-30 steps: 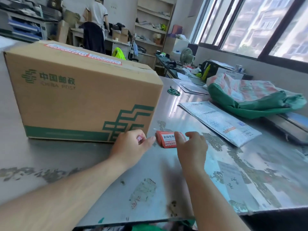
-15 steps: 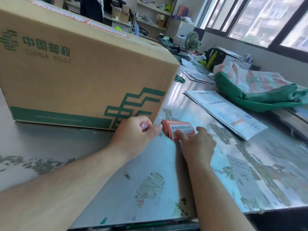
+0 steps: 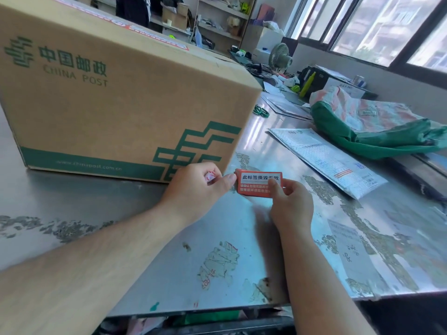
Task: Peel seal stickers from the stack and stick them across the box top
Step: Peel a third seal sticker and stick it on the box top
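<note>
Box (image 3: 121,93) sits on the bench (image 3: 96,213), left side, straight ahead of me. Seal stickers (image 3: 154,36) lie in a row on its top face. Sticker stack (image 3: 256,183) is just off the box's near right corner, between my grips. Right grip (image 3: 290,204) pinches its right end, thumb across the top face. Left grip (image 3: 193,187) is at its left end, thumb tip touching, with a paper scrap (image 3: 210,176) tucked inside. Right of the stack, a mailer (image 3: 326,160) lies flat on the bench with a bag (image 3: 375,126) behind it. Scissors (image 3: 261,111) lie beyond the box's right corner. Fan (image 3: 279,55) stands further back, shelves (image 3: 217,18) behind the box, windows (image 3: 375,25) far right.
</note>
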The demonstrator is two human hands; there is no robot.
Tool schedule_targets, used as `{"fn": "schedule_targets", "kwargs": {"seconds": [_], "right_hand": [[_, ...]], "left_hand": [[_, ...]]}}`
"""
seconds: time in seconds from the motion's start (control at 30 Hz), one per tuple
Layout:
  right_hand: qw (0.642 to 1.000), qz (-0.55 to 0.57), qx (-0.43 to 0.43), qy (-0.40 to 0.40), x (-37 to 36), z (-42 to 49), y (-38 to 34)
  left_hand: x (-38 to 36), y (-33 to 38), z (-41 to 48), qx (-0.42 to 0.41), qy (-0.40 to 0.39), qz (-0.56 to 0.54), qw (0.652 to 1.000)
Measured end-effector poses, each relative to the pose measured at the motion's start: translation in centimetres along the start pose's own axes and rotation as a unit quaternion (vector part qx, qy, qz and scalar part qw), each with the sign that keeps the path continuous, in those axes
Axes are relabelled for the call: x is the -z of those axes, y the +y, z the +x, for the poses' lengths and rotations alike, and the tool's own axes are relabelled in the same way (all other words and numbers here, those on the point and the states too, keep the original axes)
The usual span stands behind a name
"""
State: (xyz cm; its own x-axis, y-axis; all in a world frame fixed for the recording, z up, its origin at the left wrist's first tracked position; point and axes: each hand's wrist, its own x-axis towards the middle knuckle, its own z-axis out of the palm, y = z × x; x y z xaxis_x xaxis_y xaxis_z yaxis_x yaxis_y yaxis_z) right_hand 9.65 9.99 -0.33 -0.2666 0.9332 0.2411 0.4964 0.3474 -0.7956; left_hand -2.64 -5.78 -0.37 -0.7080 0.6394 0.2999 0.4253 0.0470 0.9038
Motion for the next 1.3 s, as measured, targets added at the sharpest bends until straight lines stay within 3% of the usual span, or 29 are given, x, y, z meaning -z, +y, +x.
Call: {"fn": "schedule_targets", "kwargs": {"seconds": [0.43,0.63,0.77,0.9,1.1,1.3], "right_hand": [[0.999,0.019,0.029,-0.015,0.4,-0.3,-0.3],[0.986,0.159,0.003,-0.040,1.6,-1.7,-1.4],[0.947,0.303,-0.004,-0.105,0.9,-4.7,-1.7],[0.961,0.252,0.048,-0.105,0.2,-5.8,-1.1],[0.960,0.268,0.035,-0.072,0.7,-5.9,-1.3],[0.949,0.285,0.059,-0.123,1.0,-6.4,-1.9]], "left_hand": [[0.1,-0.1,0.1,-0.008,0.005,0.009,1.000],[0.5,0.1,0.2,0.002,0.000,-0.014,1.000],[1.0,0.4,0.1,0.016,-0.041,-0.055,0.998],[1.3,0.5,0.0,0.005,-0.030,-0.099,0.995],[1.3,0.6,-0.1,0.015,-0.039,-0.088,0.995],[1.2,0.3,-0.1,0.019,-0.008,-0.031,0.999]]}}
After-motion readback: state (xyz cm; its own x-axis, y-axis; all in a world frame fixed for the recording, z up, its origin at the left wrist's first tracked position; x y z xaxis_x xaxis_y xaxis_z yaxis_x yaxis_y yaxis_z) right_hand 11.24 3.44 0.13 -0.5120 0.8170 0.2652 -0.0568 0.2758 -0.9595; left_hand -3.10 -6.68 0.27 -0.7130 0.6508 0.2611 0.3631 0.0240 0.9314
